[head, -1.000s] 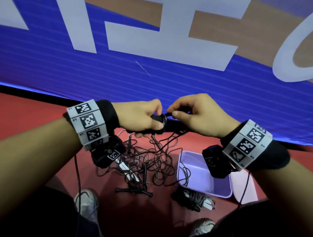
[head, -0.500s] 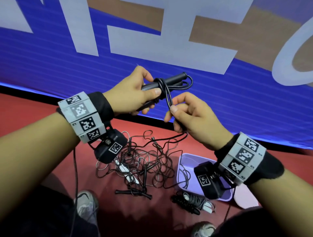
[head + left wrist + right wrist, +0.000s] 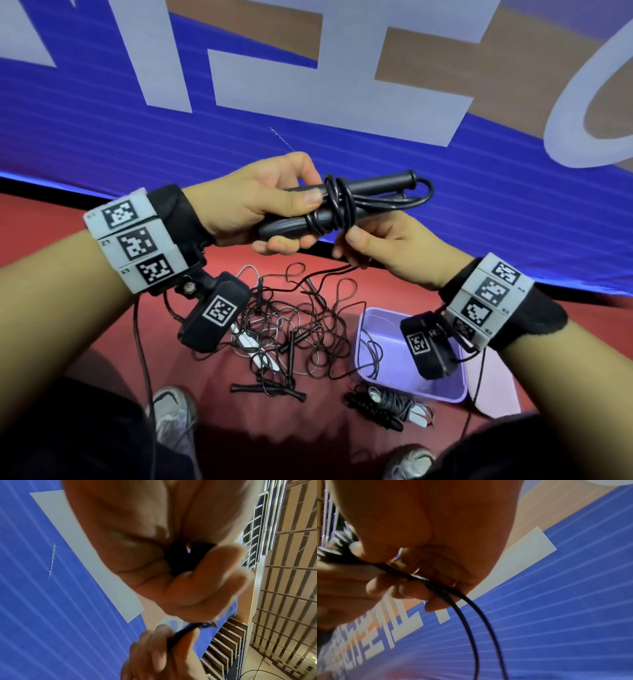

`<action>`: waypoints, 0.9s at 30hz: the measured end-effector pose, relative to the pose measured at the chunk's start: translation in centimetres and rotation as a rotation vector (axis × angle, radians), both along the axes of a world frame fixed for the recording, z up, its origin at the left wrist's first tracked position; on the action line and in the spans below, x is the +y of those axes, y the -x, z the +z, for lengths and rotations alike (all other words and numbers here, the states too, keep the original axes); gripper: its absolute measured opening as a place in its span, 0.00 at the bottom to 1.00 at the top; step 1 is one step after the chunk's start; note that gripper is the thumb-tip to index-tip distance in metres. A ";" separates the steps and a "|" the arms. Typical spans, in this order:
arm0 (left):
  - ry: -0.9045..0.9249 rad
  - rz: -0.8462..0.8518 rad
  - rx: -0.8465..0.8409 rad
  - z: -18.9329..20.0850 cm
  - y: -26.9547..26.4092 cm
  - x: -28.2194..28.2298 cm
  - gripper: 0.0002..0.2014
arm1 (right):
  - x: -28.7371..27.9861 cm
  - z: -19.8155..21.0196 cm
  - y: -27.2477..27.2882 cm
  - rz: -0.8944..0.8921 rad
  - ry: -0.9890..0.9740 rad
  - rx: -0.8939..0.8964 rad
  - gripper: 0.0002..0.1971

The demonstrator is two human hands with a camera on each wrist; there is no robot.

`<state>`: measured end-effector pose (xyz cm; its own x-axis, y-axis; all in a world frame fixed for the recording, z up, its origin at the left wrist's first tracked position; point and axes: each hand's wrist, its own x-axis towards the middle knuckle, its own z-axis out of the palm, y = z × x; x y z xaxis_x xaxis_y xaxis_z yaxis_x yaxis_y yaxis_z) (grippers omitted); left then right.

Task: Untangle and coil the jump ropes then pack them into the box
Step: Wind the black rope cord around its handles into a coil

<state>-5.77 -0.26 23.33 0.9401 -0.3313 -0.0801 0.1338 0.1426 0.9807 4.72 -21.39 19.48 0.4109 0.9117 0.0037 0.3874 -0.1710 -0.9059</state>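
From the head view, the left hand (image 3: 260, 202) is clamped round two black jump-rope handles (image 3: 346, 205) held side by side, thumb pressed on top next to several turns of black cord (image 3: 337, 205) wound about them. Just right of the handles, the right hand (image 3: 387, 246) pinches the same cord between thumb and forefinger, the other fingers curled under. Far below the handles, on the red floor (image 3: 68, 308), lies the tangled pile of ropes (image 3: 291, 329); right of the pile sits the open lilac box (image 3: 411, 383), a stray loop of cord draped over its near-left wall, and a finished coiled bundle (image 3: 387, 407) rests outside the box, against its front.

The left wrist view shows curled fingers (image 3: 197, 588) wrapped on something dark; the handles themselves are almost wholly hidden by the palm, and the picture is blurred.

In the right wrist view two strands of cord (image 3: 471, 615) pass through the pinching fingertips (image 3: 412, 588) and hang downward.

Judging from this, the wraps could slacken and slide off the handle ends if the pinch loosens. The trailing strands may also drag the pile or snag the loop lying in the box. Whether the hanging strands join the pile cannot be told.
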 end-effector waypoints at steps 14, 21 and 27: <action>-0.737 -0.290 0.197 -2.0 0.5 -1.9 0.14 | 0.4 0.1 -0.4 0.017 0.444 -0.493 0.16; -0.964 -0.045 0.139 -2.4 -0.4 -1.3 0.16 | 0.8 0.9 0.3 -0.059 0.362 -0.536 0.08; -0.940 0.249 -0.025 -1.9 -0.9 -0.7 0.13 | 0.7 1.3 1.7 -0.333 0.038 -0.150 0.11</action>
<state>-4.86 -0.98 21.48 0.9797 0.0658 -0.1893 0.1830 -0.6791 0.7109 2.97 -20.73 20.74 0.6828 0.7286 0.0545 0.4324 -0.3429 -0.8340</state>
